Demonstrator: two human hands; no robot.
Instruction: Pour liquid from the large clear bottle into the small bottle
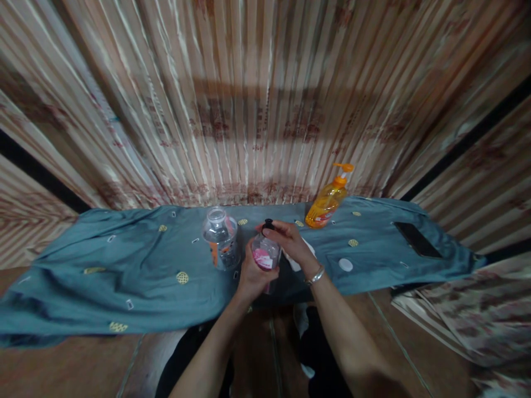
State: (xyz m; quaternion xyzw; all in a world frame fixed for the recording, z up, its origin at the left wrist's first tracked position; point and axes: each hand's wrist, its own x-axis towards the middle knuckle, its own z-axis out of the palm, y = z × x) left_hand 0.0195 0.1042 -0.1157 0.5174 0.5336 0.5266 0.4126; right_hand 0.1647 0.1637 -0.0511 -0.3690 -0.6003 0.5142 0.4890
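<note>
Left hand [254,275] and right hand [293,244] are both closed around a small clear bottle [263,258].
Its body is gripped by the left hand and its black cap [268,223] is pinched by the right, near the front edge of the cloth-covered surface [145,265]. A wide clear jug [224,246] is set upright to the left; an orange pump bottle [326,204], a white disc [345,265] and a dark phone [417,239] are placed to the right.
</note>
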